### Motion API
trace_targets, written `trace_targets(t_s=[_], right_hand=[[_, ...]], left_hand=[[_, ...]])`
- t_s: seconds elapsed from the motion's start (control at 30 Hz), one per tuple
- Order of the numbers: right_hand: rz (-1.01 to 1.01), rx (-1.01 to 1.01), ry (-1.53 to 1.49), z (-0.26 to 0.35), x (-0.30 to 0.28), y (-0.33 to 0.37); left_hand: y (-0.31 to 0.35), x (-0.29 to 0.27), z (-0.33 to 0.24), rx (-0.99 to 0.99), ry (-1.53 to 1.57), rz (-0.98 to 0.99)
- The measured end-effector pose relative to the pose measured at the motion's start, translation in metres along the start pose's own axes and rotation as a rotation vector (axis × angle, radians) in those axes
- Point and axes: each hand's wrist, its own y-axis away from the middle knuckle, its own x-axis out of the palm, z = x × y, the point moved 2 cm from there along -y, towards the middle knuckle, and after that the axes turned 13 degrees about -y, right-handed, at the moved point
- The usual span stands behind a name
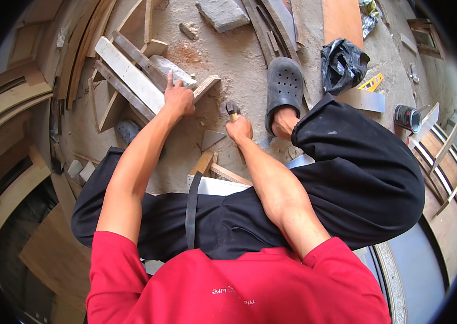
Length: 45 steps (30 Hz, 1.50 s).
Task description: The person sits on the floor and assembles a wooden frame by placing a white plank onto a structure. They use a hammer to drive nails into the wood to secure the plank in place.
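My right hand is closed around the handle of a hammer, whose dark metal head points away from me above the floor. Ahead and to the left lies a wooden frame of narrow boards, one of them white. At its near right corner my left hand grips the wood, with the index finger stretched forward and the other fingers curled; what lies under the palm is hidden. A short wooden piece sticks out just right of that hand. Beyond it, a grey stone block rests against the frame.
Several wooden frames stand along the left side. A concrete slab lies at the far side. To the right are a black plastic bag, a handsaw with a yellow handle, and a paint can. A white-faced piece lies between my legs.
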Motion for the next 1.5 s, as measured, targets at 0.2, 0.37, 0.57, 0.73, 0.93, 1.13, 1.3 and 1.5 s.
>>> trace_targets(t_s=[0.2, 0.37, 0.57, 0.73, 0.93, 1.13, 1.3, 1.5], right_hand=[[0.022, 0.017, -0.015, 0.003, -0.005, 0.003], [0.053, 0.023, 0.004, 0.007, -0.003, 0.002], [0.057, 0.001, 0.033, 0.002, 0.007, -0.002], [0.091, -0.013, 0.070, 0.000, 0.016, -0.008], [0.164, -0.018, 0.066, -0.007, 0.025, -0.019], [0.177, -0.114, 0.045, -0.014, 0.031, -0.022], [0.139, -0.267, 0.179, -0.038, 0.038, -0.047], [0.210, -0.210, 0.293, -0.028, 0.027, -0.034]], left_hand=[[-0.015, 0.001, 0.001, 0.048, -0.055, 0.015], [-0.011, 0.002, 0.014, 0.205, 0.051, 0.141], [0.005, 0.007, 0.034, 0.296, 0.302, -0.126], [0.033, 0.017, 0.021, 0.059, 0.319, -0.580], [0.071, 0.056, -0.005, -0.338, 0.389, -0.778], [0.077, 0.085, -0.025, -0.486, 0.453, -0.736], [0.074, 0.078, -0.029, -0.603, 0.557, -0.651], [0.087, 0.078, -0.026, -0.460, 0.576, -0.778]])
